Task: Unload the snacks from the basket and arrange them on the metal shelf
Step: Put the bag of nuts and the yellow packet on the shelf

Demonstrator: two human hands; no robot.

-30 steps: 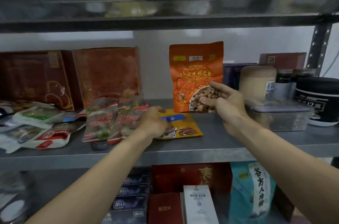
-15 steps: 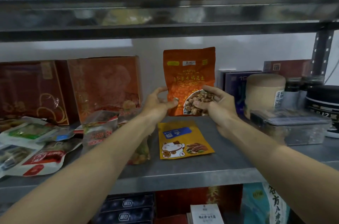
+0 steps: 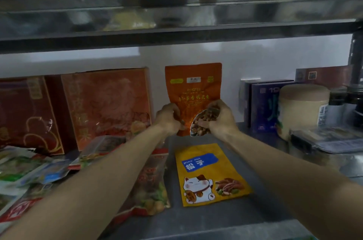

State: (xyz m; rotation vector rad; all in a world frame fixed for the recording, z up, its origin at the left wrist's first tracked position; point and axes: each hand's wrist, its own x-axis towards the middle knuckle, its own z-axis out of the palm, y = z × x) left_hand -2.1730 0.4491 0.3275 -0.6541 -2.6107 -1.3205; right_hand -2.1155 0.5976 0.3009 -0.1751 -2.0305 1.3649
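Head view: a person reaches both bare arms into a grey metal shelf (image 3: 225,218), beneath the next tier.
Task's thing: a tall orange foil pouch of roasted nuts (image 3: 193,90) stands upright at the back of the shelf, close to the white wall. I cannot tell whether its base sits flat.
Left hand (image 3: 170,120): fingers curled round the pouch's lower left edge.
Right hand (image 3: 220,118): fingers wrapped round the lower right corner, over the clear window.
In front: a flat yellow pine-nut packet with a cartoon cat (image 3: 208,173) lies just before the pouch.
Neighbours: a red cardboard gift box (image 3: 110,106) on the left, a beige lidded jar (image 3: 302,106) on the right.
Basket: not in sight.
Risk one: if the base is not spread flat, letting go would likely tip the pouch forward onto the yellow packet.
Risk two: the left forearm hangs over loose clear snack bags (image 3: 151,186) near the front edge, so a low pull-back could drag them off.
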